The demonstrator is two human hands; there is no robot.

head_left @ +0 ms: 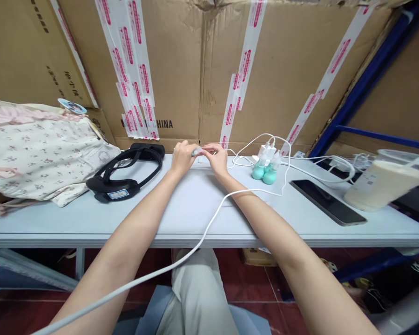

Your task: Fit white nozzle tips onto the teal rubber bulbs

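Both my hands meet at the far middle of the pale table, close to the cardboard wall. My left hand is closed around a small pale greenish object, too small to name. My right hand pinches the other end of the same object with its fingertips. A white cable runs from below, across my right forearm, toward two teal-based chargers just right of my right hand.
A black head-worn device lies left of my hands, beside a floral cloth bag. A dark phone and a lidded cup with a milky drink sit at right. Taped cardboard walls the back. Blue shelf posts stand at right.
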